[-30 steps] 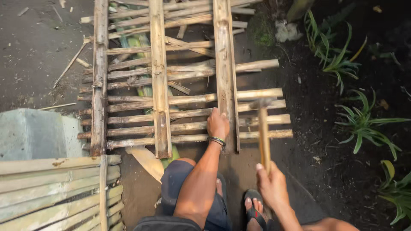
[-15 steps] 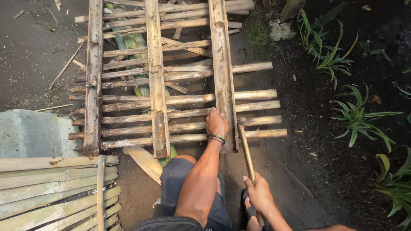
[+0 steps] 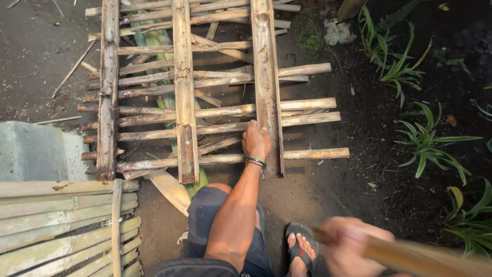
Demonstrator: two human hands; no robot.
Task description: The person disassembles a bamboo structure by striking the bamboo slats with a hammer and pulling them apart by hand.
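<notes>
Ground, bare dark soil; I log items from left to right.

1. Grey concrete block (image 3: 31, 151), at the left edge, beside the lower left corner of the lattice.
2. Stack of pale split-bamboo slats (image 3: 61, 225), lower left corner, lying flat and side by side below the block.
3. Bamboo lattice panel (image 3: 184, 97), flat on the ground, filling the upper middle: three wide uprights crossed by thin horizontal slats whose right ends stick out unevenly. Green stalks show beneath it.
4. My left hand (image 3: 255, 142), fist closed, knuckles up, pressed down on the panel just beside the right-hand upright (image 3: 266, 87), near the panel's lower edge. I cannot tell whether the fingers pinch anything. A dark wristband (image 3: 255, 162) sits on the wrist.
5. Dark shorts (image 3: 210, 225) and a foot in a black sandal (image 3: 300, 249), bottom centre, just below the panel's lower edge.
6. My right hand (image 3: 348, 246), bottom right, blurred, curled tight around a brown wooden handle (image 3: 425, 259) that runs toward the lower right corner. Its head is out of view. Hand and handle are well apart from the panel.
7. Green leafy plants (image 3: 425, 138), along the right edge on the soil.

No packages, labels or containers that I can make out.
</notes>
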